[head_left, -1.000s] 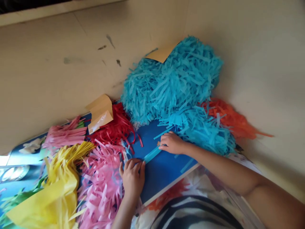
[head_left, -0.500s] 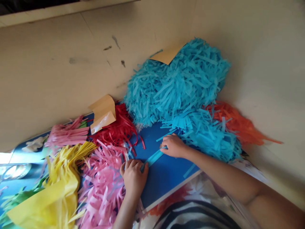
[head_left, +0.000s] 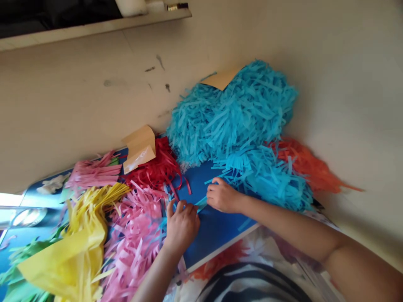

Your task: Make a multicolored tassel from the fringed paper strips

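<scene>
A narrow blue tissue-paper strip [head_left: 202,203] stretches between my two hands, low over the blue tabletop [head_left: 217,233]. My left hand [head_left: 182,224] is closed on it with the fingers bent, and blue paper ends poke out on its far side over the pink fringe [head_left: 135,239]. My right hand [head_left: 224,196] is closed round the strip's other end, the fingertips curled out of sight. Just behind the right hand lies a smaller bunch of blue tissue fringe [head_left: 267,172], in front of a large heap of blue shredded tissue [head_left: 233,113].
Yellow tissue fringe [head_left: 85,247] and green fringe [head_left: 31,268] lie at the left. Red fringe [head_left: 154,170] with a folded tan card [head_left: 140,144] sits at the wall, and orange fringe [head_left: 310,165] at the right. A shelf [head_left: 94,31] juts out above.
My hands have come closer together. The visible stretch of blue strip between them is shorter and narrower, and my left hand has turned slightly. The view has tilted up, showing more of the shelf.
</scene>
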### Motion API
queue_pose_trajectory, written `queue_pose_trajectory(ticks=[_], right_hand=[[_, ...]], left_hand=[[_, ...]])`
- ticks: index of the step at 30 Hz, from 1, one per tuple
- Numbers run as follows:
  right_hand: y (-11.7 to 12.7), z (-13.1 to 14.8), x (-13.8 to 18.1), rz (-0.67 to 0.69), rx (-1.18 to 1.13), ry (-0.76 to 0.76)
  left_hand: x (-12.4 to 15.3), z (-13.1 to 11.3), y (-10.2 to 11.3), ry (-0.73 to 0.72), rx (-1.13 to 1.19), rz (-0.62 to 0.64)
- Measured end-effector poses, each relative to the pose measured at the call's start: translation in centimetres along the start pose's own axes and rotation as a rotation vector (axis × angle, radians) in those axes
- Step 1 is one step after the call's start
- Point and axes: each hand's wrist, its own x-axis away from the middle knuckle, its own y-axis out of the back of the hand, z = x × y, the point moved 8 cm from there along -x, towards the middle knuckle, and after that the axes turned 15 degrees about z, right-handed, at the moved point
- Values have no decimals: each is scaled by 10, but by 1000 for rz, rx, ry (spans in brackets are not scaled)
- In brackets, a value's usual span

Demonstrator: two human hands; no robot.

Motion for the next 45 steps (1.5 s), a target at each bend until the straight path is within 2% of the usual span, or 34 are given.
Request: queue_pose_trajectory(ticks=[6,10,13,18,23,32,38,40,42,45], right_hand=[[-3,-16,-10,64,-167,-101],[10,1,-7,11,-53,-107],[4,10,-1,-19,31,-55],[-13,-25,20,-100,-124,-166],[-23,-53,24,-56,-417,-278],[-23,-59,17,-15,-557,-419],[-24,-61,11,63,-560,-482],[-20,-59,12,59,-542,-491],[-12,-54,12,41,-473,-458],[3,-36,9,-6,-288,-297]], left_hand=[[-2,-5,0,30,-4,-41],[2,-3,-1,54,8,-86],[8,3,-5,71,3,-92],[20,23,-17,73,125,-137],[23,44,-29,106,340,-182],[16,48,-29,204,322,-114],[9,51,-28,292,245,13],[8,44,-21,268,179,3],[7,30,-13,162,92,-15],[6,9,-6,18,6,-9]])
